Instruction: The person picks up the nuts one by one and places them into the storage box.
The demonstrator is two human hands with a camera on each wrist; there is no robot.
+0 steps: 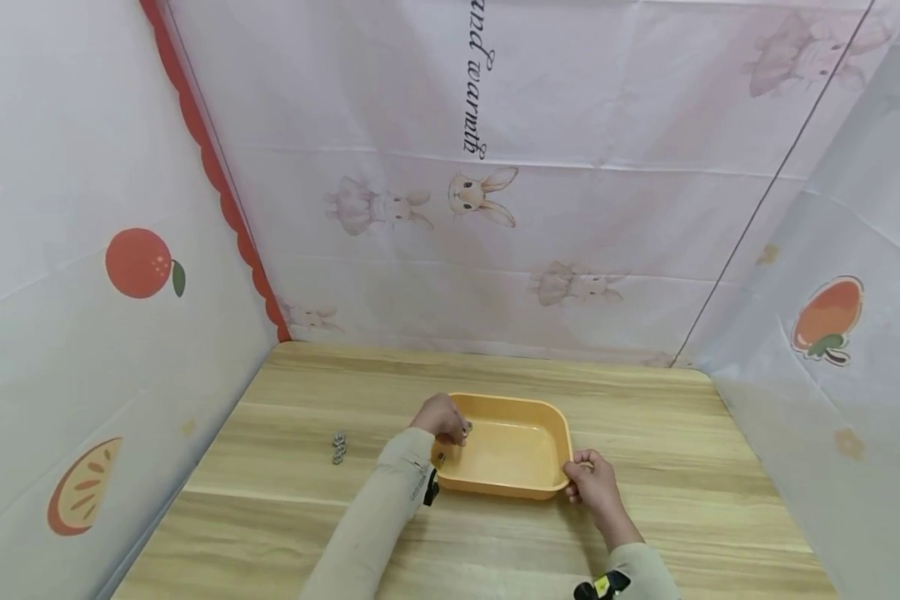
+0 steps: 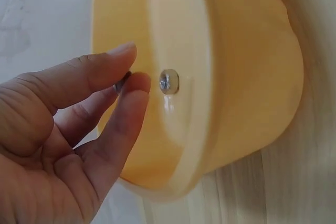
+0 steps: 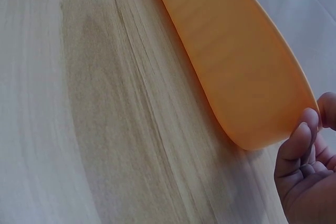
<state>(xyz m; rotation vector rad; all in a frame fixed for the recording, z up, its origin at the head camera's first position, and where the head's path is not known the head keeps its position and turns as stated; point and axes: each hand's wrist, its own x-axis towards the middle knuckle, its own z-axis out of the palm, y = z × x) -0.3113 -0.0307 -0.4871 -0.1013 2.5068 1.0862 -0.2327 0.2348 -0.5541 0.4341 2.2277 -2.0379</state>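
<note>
My left hand (image 1: 441, 418) is over the left end of a yellow-orange plastic tray (image 1: 506, 486). Its thumb and fingers pinch a small metal nut (image 2: 122, 81), mostly covered by the fingertips in the left wrist view. Another shiny nut (image 2: 169, 81) lies inside the tray near its wall, just beyond those fingertips. At the tray's near right corner, my right hand (image 1: 594, 483) grips the rim between thumb and fingers, as the right wrist view (image 3: 310, 166) also shows of this hand. The tray stands on the wooden table.
Several metal nuts (image 1: 338, 448) sit close together on the wooden table (image 1: 270, 500), left of the tray. Printed cloth walls (image 1: 390, 275) enclose the table at the back and both sides.
</note>
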